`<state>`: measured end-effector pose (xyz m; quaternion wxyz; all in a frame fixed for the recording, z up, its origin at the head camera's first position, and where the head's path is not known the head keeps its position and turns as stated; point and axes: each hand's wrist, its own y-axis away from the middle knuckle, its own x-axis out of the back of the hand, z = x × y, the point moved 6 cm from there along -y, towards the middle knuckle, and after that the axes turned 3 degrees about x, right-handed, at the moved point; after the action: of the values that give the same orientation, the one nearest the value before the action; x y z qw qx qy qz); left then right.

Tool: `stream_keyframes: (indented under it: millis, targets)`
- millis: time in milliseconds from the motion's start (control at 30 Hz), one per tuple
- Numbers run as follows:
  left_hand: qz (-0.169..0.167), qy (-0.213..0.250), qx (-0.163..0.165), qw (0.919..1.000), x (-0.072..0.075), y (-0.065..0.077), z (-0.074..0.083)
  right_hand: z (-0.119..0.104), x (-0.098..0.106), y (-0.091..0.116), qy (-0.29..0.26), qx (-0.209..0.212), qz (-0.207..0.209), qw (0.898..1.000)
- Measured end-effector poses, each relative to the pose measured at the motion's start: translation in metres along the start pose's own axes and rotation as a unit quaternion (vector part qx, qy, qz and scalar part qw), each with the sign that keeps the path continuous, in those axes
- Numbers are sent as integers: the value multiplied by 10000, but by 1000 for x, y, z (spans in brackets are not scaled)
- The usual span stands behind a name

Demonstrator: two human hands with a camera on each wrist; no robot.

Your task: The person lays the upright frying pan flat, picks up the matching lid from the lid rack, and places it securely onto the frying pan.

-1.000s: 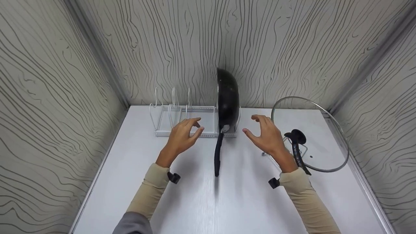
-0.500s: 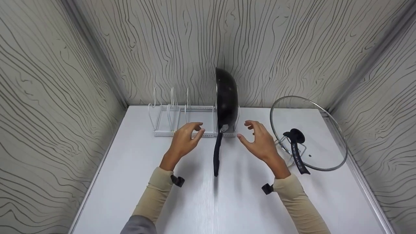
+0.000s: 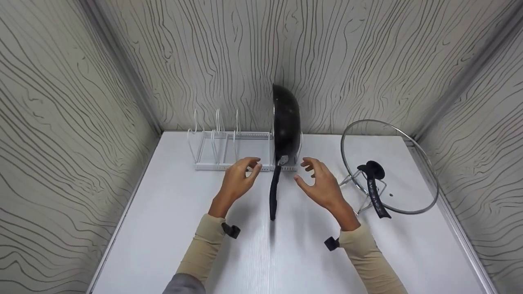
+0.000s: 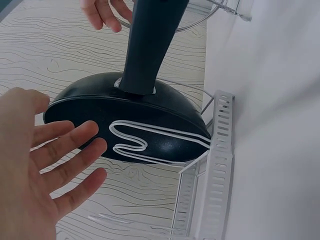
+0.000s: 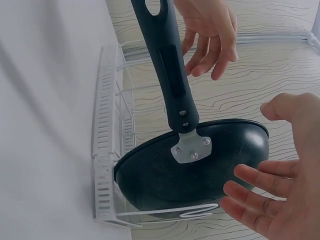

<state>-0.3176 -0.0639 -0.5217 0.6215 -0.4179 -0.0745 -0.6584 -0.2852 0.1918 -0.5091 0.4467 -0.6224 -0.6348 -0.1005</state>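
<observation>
- Head cam: wok-style frying pan (image 3: 287, 122) standing on its side in the right end of a white wire rack (image 3: 208, 167), handle (image 3: 273, 196) toward the person. Left hand (image 3: 238, 179) and right hand (image 3: 322, 185) flank it, thumbs and fingers apart. Glass lid (image 3: 398, 173) leans on a wire stand (image 3: 363, 206), off to the right.
- Left wrist: fingers loosely spread near the pan's open side.
- Right wrist: fingers spread too, near the pan's rounded underside.

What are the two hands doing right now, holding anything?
Left hand: open, holding nothing, left of the pan handle.
Right hand: open, holding nothing, right of it.
</observation>
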Motion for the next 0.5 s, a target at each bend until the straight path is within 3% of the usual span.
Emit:
stream_keyframes:
  millis: [500]
  targets:
    - [-208, 554, 465, 9972, -18, 10, -8, 0, -21, 11, -847, -495, -116, 9951]
